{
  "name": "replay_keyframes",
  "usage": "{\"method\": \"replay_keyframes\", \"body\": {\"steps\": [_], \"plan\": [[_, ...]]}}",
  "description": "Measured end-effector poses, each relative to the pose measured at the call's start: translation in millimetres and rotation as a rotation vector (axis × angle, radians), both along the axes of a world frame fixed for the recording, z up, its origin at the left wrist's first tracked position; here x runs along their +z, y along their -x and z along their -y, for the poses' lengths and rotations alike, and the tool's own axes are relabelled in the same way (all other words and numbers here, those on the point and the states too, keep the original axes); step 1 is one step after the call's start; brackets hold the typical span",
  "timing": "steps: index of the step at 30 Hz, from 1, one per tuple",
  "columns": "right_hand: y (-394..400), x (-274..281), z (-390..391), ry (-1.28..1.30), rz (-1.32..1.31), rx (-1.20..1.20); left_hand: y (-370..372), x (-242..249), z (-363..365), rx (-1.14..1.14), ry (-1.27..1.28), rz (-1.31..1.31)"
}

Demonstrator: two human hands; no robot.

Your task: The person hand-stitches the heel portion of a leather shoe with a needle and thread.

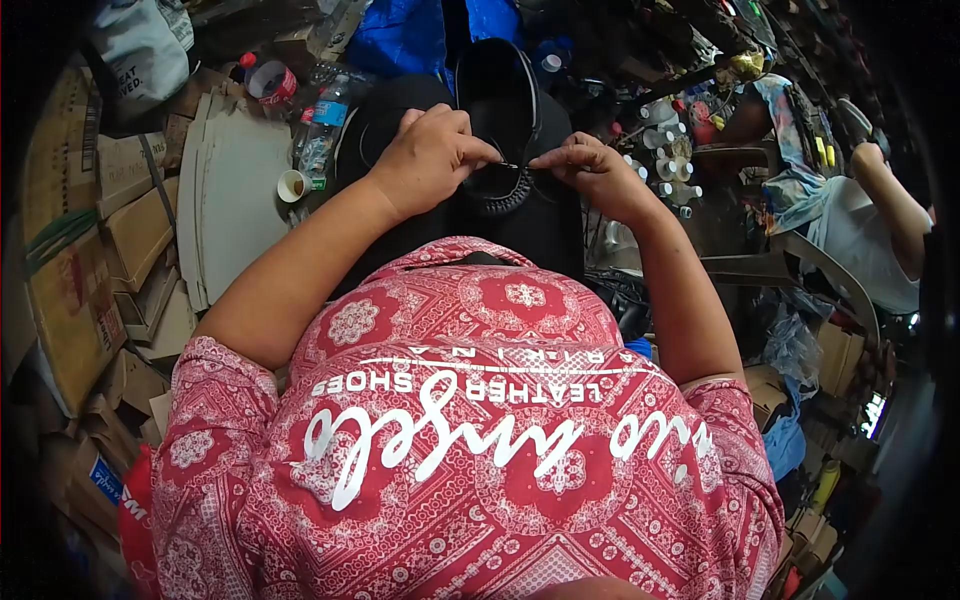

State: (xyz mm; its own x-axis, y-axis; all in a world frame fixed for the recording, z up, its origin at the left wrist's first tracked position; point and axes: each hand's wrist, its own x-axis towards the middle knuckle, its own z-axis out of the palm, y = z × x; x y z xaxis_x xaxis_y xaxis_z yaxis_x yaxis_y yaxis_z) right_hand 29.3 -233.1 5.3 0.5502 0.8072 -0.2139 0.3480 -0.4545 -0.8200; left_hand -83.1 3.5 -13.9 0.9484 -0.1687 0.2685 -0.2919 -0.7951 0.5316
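Note:
A black shoe rests on my dark-clothed lap, its opening facing me. Thick ridged stitching shows along its near end. My left hand is above the shoe's left side, thumb and forefinger pinched on a short, thin dark strand. From the other side, my right hand comes in with its fingertips also pinched together at the strand's right end. The strand spans the small gap between the hands, over the shoe's near end. Whether it is thread or a needle cannot be made out.
Left lie large pale sheets, stacked cardboard, plastic bottles and a paper cup. Several small bottles stand to the right. Another person's arm is at far right. A blue bag lies ahead.

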Motion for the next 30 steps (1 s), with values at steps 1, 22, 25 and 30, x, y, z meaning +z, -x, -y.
{"method": "replay_keyframes", "body": {"steps": [1, 22, 25, 30], "plan": [[-0.5, -0.7, 0.4, 0.005, -0.014, -0.001, 0.1, -0.9, 0.9, 0.000, -0.003, 0.023], [21.2, -1.7, -6.7, -0.173, -0.409, -0.277, 3.3, 8.7, 14.9, 0.154, 0.159, -0.211], [18.3, -5.8, -8.0, -0.195, -0.448, -0.287, -3.7, 12.2, 20.9, 0.185, 0.230, -0.335], [15.6, 6.3, -18.3, -0.084, -0.346, -0.261, -16.2, 2.5, 28.0, 0.165, 0.302, -0.377]]}}
